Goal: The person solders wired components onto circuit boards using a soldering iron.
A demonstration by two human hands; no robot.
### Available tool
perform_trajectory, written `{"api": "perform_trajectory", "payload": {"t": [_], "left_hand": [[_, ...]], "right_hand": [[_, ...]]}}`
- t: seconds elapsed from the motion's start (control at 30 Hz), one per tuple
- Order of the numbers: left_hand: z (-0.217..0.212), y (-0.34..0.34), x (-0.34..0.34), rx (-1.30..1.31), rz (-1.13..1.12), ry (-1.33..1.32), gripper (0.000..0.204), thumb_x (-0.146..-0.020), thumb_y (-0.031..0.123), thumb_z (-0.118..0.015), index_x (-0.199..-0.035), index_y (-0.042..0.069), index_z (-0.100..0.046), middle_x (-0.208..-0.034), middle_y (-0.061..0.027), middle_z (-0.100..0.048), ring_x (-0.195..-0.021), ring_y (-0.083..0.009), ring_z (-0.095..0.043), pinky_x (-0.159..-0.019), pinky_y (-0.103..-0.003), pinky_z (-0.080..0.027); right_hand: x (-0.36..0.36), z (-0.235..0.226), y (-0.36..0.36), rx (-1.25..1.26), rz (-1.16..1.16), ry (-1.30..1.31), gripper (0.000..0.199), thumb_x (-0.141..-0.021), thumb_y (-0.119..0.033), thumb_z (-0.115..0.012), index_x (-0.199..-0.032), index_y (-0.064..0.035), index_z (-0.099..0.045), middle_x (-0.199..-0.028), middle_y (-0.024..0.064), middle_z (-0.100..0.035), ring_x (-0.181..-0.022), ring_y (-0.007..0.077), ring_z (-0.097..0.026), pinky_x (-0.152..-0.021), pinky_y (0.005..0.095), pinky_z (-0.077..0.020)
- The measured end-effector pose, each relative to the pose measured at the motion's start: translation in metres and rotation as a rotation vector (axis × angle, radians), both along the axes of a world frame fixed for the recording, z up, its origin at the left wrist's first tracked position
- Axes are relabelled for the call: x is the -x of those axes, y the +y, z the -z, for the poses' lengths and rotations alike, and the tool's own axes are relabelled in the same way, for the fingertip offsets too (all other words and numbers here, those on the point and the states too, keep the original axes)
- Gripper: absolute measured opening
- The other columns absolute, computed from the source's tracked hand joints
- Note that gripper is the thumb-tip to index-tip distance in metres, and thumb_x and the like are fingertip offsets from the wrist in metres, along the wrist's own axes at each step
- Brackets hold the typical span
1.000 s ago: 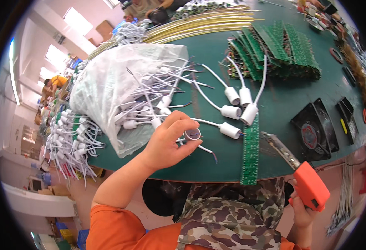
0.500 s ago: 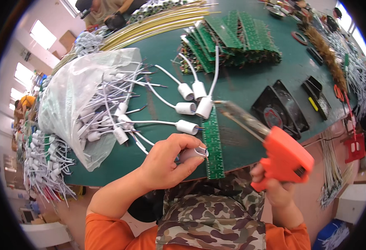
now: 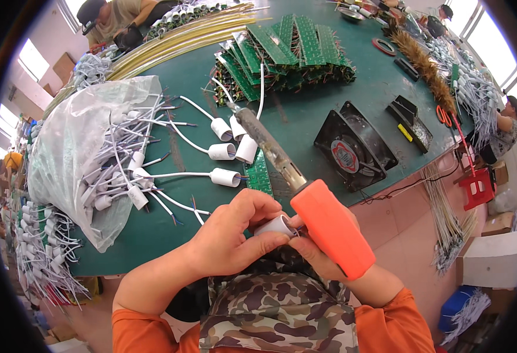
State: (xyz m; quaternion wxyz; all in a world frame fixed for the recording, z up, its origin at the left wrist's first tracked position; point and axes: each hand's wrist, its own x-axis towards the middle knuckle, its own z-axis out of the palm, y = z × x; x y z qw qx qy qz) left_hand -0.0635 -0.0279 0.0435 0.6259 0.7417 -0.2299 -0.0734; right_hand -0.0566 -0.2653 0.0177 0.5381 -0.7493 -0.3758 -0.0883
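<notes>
A white plastic socket cap [image 3: 275, 226] is in my left hand [image 3: 226, 235], pinched between thumb and fingers with its open end to the right. Short thin wires stick out of that end. My right hand [image 3: 322, 259] grips an orange soldering gun [image 3: 332, 229], its metal tip pointing up and left over the table. The right thumb and a fingertip also touch the wires at the cap's mouth. Just beyond my hands lies a narrow green circuit board strip [image 3: 259, 175], partly hidden. Several white caps with cables, one of them a near cap [image 3: 225, 177], lie around its left side.
A plastic bag [image 3: 64, 141] of cabled caps lies at left. Stacked green boards [image 3: 294, 47] stand at the back, beside yellowish rods [image 3: 182, 44]. To the right are a black fan [image 3: 352, 147], a black holder [image 3: 408, 123] and red-handled scissors [image 3: 444, 116]. Another person [image 3: 117, 23] sits far left.
My right hand has brought the soldering gun left, and its fingers now reach the cap's wires. The gun's tip has swung up and left. The whole view has shifted.
</notes>
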Motion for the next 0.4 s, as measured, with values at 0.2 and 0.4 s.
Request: {"api": "perform_trajectory", "payload": {"t": [0.2, 0.4], "left_hand": [[-0.016, -0.003, 0.003, -0.139, -0.046, -0.211, 0.036, -0.092, 0.014, -0.079, -0.116, 0.001, -0.055, -0.099, -0.0144, -0.070, -0.087, -0.0257, -0.072, -0.075, -0.036, -0.057], [0.001, -0.007, 0.009, -0.325, -0.189, -0.851, 0.045, -0.089, 0.014, -0.081, -0.127, 0.006, -0.059, -0.111, -0.0102, -0.071, -0.097, -0.0352, -0.071, -0.077, -0.043, -0.059]], "right_hand": [[0.010, 0.010, 0.011, 0.044, 0.194, -0.114, 0.056, -0.093, -0.001, -0.071, -0.144, 0.0017, -0.048, -0.104, 0.0121, -0.068, -0.083, 0.0199, -0.067, -0.074, 0.0347, -0.0550], [0.020, -0.012, 0.027, -0.563, 0.049, 0.651, 0.032, -0.097, -0.011, -0.072, -0.124, -0.0005, -0.059, -0.096, 0.0094, -0.067, -0.084, 0.0214, -0.063, -0.076, 0.0355, -0.0533]]}}
